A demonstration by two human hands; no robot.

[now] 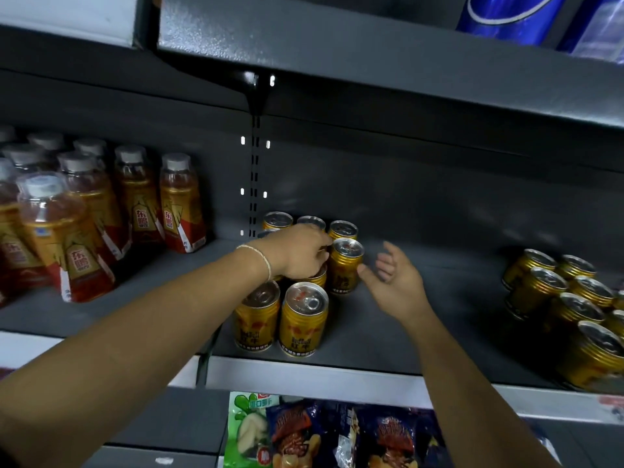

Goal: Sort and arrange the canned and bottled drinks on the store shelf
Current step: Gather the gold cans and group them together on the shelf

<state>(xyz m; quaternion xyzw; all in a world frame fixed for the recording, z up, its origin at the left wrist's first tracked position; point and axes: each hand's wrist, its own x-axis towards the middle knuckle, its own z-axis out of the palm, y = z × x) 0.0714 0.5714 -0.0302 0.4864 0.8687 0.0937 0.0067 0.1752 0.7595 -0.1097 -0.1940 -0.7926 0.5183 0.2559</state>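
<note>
- Bare left grip [297, 251]: fingers curled down round the top of one can in the middle of the cluster of short gold metal cans [304, 319], that can mostly hidden beneath the palm.
- Thin white bead bracelet [260, 260] on its wrist, just left of the cluster.
- Bare right grip [396, 282]: spread and holding nothing, palm turned toward the cluster, thumb tip at the side of the rightmost can [346, 265]; touching or just short, impossible to tell.
- Cluster upright on the dark grey metal shelf [405, 329], three cans at the back, two at the front.
- Second group of gold cans [557, 298] well to the right of the cluster, on the same shelf.
- Amber plastic bottles with grey caps [84, 214] well to the left of the cluster, upright in rows.
- Slotted black upright post [255, 163] directly behind the cluster.
- Printed snack packets [320, 434] on the level below the cluster; tall blue cans [506, 15] on the level above, to the right.
</note>
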